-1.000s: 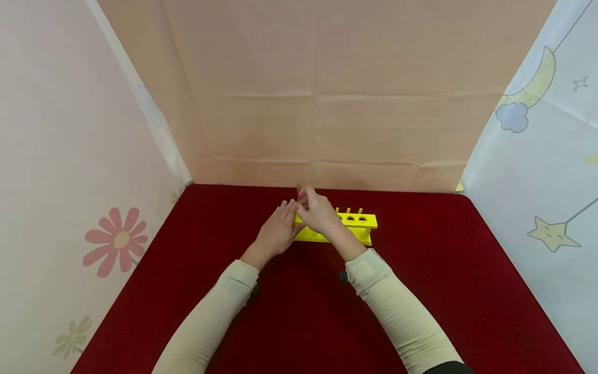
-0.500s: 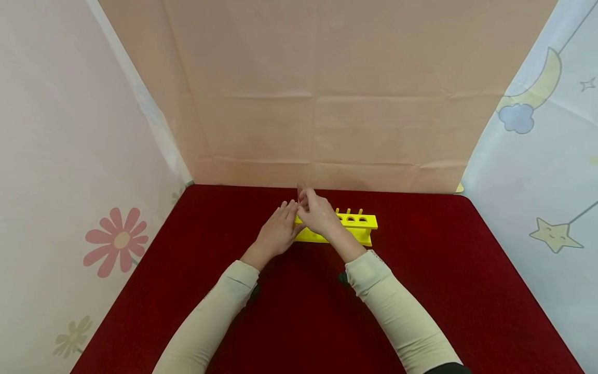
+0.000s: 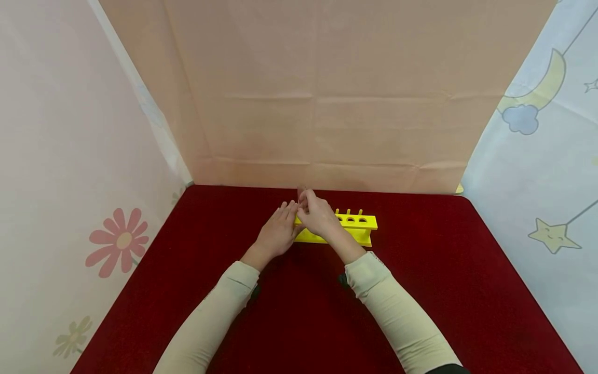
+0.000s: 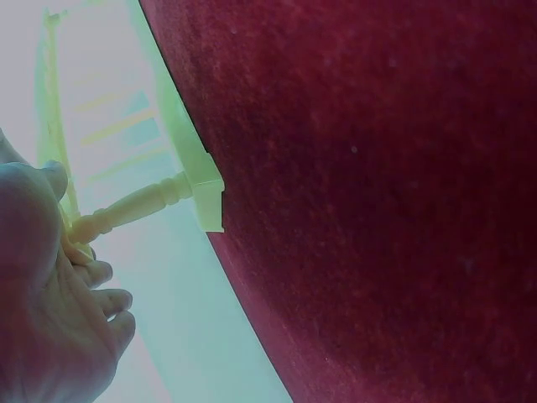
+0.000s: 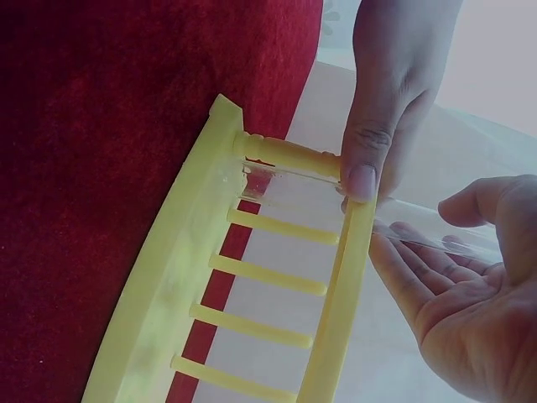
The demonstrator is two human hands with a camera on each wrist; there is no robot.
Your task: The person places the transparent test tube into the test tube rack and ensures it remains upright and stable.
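A yellow test tube rack [image 3: 357,222] stands on the red cloth, its row of holes running left to right. My left hand [image 3: 276,232] grips the left end of its upper board, thumb on the front edge in the right wrist view. Through the end hole runs a clear test tube [image 5: 289,186], its lower part near the rack's base beside the end post. Above the board, my right hand [image 5: 470,315] holds the tube's upper part between thumb and fingers. In the left wrist view the rack's end post [image 4: 138,204] shows next to my left hand's fingers.
Several yellow drying pegs [image 5: 260,273] stand along the back of the rack. Red cloth [image 3: 299,311] covers the table. A tan paper backdrop [image 3: 313,130] rises behind the rack, with printed side sheets [image 3: 509,218] at left and right.
The tube's top has dropped slightly in my right hand, which has itself barely moved. My left hand keeps its grip on the rack. The head view has shifted a little.
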